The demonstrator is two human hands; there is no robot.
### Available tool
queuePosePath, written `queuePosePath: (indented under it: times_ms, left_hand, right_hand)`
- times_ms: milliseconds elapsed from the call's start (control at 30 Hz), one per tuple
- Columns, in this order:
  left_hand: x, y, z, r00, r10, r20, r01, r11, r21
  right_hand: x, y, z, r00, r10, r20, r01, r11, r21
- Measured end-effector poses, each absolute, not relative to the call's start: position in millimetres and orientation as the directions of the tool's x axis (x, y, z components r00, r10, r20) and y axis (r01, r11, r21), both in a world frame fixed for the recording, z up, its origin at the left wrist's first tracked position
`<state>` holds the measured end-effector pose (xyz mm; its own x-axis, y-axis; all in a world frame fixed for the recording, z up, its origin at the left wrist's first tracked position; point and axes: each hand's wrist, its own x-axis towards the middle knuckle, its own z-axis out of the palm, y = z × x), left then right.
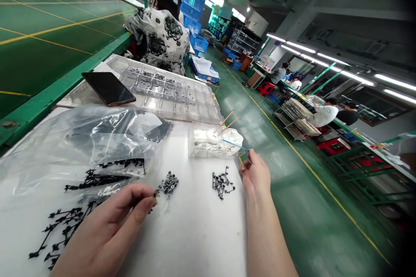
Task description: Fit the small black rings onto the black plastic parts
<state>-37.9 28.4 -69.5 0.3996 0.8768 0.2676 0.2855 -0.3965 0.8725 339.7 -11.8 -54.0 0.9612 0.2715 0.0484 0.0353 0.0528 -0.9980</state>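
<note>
- Hands well apart, low over white-covered tabletop [195, 242]
- L hand [107, 229] pinches tiny black part [153, 197], hard to make out, right by pile of black ringed parts [167, 184], prob. kept close for quick reach
- R hand [255, 174] holds thin teal stick [235, 146], far end over clear box of white cotton [216, 142]; small black pile [222, 183] just beside hand
- Black sprue runners [87, 179] left, by plastic bag [84, 138]
- Clear compartment tray [165, 91], phone [108, 88] further back, prob. out of the way

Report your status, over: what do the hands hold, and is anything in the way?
Left hand pinching something small by black ring pile. Right hand holding thin blue stick near box of white material. Plastic bag beside left hand.
</note>
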Motion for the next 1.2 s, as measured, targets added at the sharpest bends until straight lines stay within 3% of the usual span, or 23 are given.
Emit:
queuePosePath:
  times_ms: [100, 167, 200, 267, 300, 333, 400, 500, 600, 833, 900, 967, 1100, 1200]
  left_hand:
    - [-39, 29, -59, 0.422, 0.881, 0.214, 0.307, -0.361, 0.88]
    - [-36, 27, -49, 0.407, 0.896, 0.177, 0.297, -0.312, 0.902]
    - [-35, 26, -44, 0.4, 0.903, 0.158, 0.287, -0.287, 0.914]
    - [-32, 25, -39, 0.38, 0.915, 0.132, 0.267, -0.246, 0.932]
    - [-31, 24, -38, 0.376, 0.918, 0.123, 0.259, -0.232, 0.937]
    - [-30, 24, -38, 0.377, 0.919, 0.118, 0.252, -0.224, 0.942]
    - [-31, 23, -39, 0.384, 0.916, 0.116, 0.237, -0.22, 0.946]
    - [-33, 22, -40, 0.409, 0.905, 0.116, 0.222, -0.222, 0.949]
    - [-33, 22, -38, 0.455, 0.885, 0.101, 0.2, -0.212, 0.957]
    - [-26, 18, -32, 0.485, 0.872, 0.062, 0.169, -0.163, 0.972]
    - [-25, 17, -32, 0.493, 0.866, 0.083, 0.175, -0.192, 0.966]
    - [-25, 17, -32, 0.502, 0.857, 0.113, 0.178, -0.231, 0.957]
    - [-25, 16, -32, 0.525, 0.837, 0.155, 0.177, -0.285, 0.942]
    - [-24, 15, -33, 0.539, 0.822, 0.181, 0.179, -0.322, 0.93]
  right_hand:
    - [327, -17, -46, 0.961, 0.202, 0.188, 0.193, -0.004, -0.981]
    - [303, -21, -39, 0.916, 0.234, 0.326, 0.339, -0.02, -0.94]
    - [287, -23, -37, 0.865, 0.307, 0.397, 0.42, -0.013, -0.907]
    - [251, -26, -35, 0.421, 0.716, 0.557, 0.692, 0.143, -0.708]
    - [234, -27, -37, 0.13, 0.839, 0.528, 0.738, 0.273, -0.617]
    - [218, -27, -39, -0.087, 0.876, 0.475, 0.755, 0.369, -0.542]
    - [196, -26, -45, -0.329, 0.859, 0.394, 0.771, 0.484, -0.413]
    - [186, -22, -55, -0.403, 0.85, 0.34, 0.83, 0.496, -0.255]
    - [190, -19, -60, -0.405, 0.856, 0.322, 0.857, 0.478, -0.192]
    - [195, -18, -65, -0.361, 0.882, 0.302, 0.852, 0.443, -0.277]
    - [196, -18, -61, -0.33, 0.89, 0.314, 0.82, 0.435, -0.372]
    - [197, -21, -54, -0.241, 0.919, 0.312, 0.743, 0.382, -0.55]
    - [197, -31, -40, 0.059, 0.988, 0.142, 0.408, 0.107, -0.907]
    - [196, -36, -38, 0.079, 0.997, 0.008, 0.041, 0.004, -0.999]
